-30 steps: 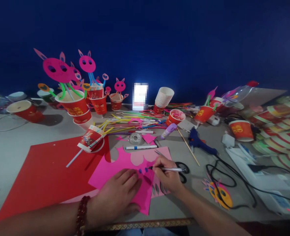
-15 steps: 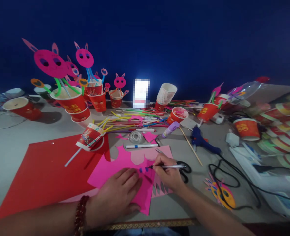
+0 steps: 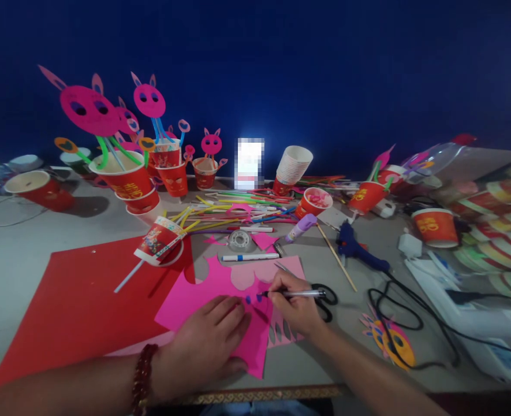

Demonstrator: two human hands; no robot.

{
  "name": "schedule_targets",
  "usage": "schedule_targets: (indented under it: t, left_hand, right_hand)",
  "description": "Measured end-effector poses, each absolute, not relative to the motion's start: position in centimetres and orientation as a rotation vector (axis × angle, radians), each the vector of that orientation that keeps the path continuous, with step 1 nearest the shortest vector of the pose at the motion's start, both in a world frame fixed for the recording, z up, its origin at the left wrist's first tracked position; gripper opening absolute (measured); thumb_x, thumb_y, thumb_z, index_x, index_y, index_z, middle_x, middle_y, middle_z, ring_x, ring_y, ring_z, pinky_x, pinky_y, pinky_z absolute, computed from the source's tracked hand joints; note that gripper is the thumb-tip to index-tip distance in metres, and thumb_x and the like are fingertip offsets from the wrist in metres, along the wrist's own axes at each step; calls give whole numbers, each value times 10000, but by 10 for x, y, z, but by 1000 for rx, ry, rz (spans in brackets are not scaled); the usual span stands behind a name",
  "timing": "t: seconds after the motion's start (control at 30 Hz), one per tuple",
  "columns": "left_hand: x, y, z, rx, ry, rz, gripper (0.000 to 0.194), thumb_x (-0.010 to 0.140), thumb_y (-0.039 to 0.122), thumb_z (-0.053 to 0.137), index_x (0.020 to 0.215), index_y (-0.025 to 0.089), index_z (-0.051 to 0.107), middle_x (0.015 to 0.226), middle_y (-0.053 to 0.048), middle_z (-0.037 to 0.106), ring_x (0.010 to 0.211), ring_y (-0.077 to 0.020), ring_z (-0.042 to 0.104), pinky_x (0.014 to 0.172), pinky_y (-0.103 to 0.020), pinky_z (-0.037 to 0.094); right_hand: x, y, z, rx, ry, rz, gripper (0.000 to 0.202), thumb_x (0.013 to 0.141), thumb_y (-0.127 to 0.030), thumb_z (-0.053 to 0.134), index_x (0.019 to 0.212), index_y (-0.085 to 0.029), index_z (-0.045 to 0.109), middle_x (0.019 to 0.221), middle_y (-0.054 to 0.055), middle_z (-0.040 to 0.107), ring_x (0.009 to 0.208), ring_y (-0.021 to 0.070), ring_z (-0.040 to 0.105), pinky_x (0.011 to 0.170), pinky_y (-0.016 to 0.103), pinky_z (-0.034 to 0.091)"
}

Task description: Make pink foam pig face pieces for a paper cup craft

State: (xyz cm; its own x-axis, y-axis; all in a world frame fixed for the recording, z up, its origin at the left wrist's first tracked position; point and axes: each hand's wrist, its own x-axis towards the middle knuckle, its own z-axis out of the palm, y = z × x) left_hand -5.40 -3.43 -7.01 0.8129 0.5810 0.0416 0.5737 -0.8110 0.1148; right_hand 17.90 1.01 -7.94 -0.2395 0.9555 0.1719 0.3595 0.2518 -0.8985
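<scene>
A bright pink sheet (image 3: 181,303) with scalloped cut-outs lies at the front middle, partly over a paler pink sheet (image 3: 287,267). My left hand (image 3: 207,335) lies spread on the bright sheet, holding nothing. Pinched in my right hand (image 3: 296,303) is a dark-tipped pen (image 3: 305,293), its tip at one of two small blue marks (image 3: 258,299) on the bright sheet. Black-handled scissors (image 3: 324,312) lie partly behind my right hand. Just beyond the sheets are a blue-and-white marker (image 3: 250,257) and a tape roll (image 3: 239,239).
Red card (image 3: 94,306) lies at left, with a tipped cup (image 3: 160,238) on it. Cups with pink rabbit faces (image 3: 89,110) stand behind. Pipe cleaners (image 3: 238,208) spread across the back. A blue glue gun (image 3: 359,251) and its black cord lie right, near cut-outs (image 3: 396,346).
My right hand and the pen have shifted very slightly left. My left hand and the sheets look unmoved.
</scene>
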Motion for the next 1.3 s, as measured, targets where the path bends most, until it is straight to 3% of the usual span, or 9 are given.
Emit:
schedule_targets:
  t: [1.3]
  left_hand:
    - [-54,-34,-69,2870,927,52,654,939,621,487,1373,135,539,1371,-140,590,1282,-277,509,1120,-409,362]
  right_hand:
    - [181,7,-86,-1233,-1696,945,166,760,-129,505,618,-215,502,591,-40,466,546,128,416,519,260,298]
